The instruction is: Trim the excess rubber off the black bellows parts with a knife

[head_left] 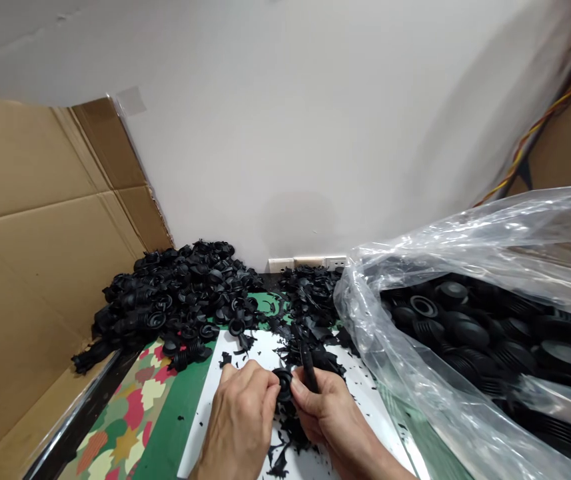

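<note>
Low in the middle of the head view, a round black ribbed rubber part [284, 385] sits between my two hands. My left hand [242, 413] pinches its left edge between thumb and fingers. My right hand [332, 417] is closed around a slim black pen-like tool [309, 367] that points up and away; its exact kind is unclear. The right thumb and fingertip also press against the part's right side. Beneath the hands is a white sheet [200, 433] strewn with torn black rubber scraps [279, 460].
A heap of black rubber parts [185, 287] rises at the left by a cardboard panel [40, 200]. More scraps [310, 293] lie ahead near a wall socket strip [310, 263]. At the right, a clear plastic bag [365, 320] holds many larger ribbed black parts [465, 330].
</note>
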Tool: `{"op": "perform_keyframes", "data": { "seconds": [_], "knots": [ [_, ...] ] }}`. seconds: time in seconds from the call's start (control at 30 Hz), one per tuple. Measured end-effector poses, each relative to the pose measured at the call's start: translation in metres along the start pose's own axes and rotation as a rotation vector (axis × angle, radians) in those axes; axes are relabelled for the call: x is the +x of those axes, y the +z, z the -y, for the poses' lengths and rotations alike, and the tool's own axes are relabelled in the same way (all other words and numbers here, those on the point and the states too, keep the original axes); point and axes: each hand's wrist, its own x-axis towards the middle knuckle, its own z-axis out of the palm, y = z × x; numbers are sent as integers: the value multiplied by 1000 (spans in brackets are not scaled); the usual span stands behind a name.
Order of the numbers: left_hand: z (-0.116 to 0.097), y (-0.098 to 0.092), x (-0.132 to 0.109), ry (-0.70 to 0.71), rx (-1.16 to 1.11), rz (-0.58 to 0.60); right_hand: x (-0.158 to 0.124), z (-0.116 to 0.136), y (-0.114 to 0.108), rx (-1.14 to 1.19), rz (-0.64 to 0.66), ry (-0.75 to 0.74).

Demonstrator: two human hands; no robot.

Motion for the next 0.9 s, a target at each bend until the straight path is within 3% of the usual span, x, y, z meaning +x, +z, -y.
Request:
{"op": "perform_keyframes", "data": {
  "seconds": [0.27,0.37,0.47,0.53,0.73,0.9],
  "knots": [
    [-10,0,8,258,277,-60,4,-5,-3,-264,-54,-135],
    [-10,7,7,284,273,-144,2,-2,-2,-315,-85,-178],
    [-6,13,5,244,178,-216,4,-2,-3,-293,-72,-123],
    [-2,14,5,148,21,-206,6,-3,-5,-252,-52,-52],
    [14,8,9,-419,-651,-97,1,1,-4,-133,-51,22],
    [25,11,5,-599,-895,-88,0,4,-3,-134,-59,38]
  ]
}}
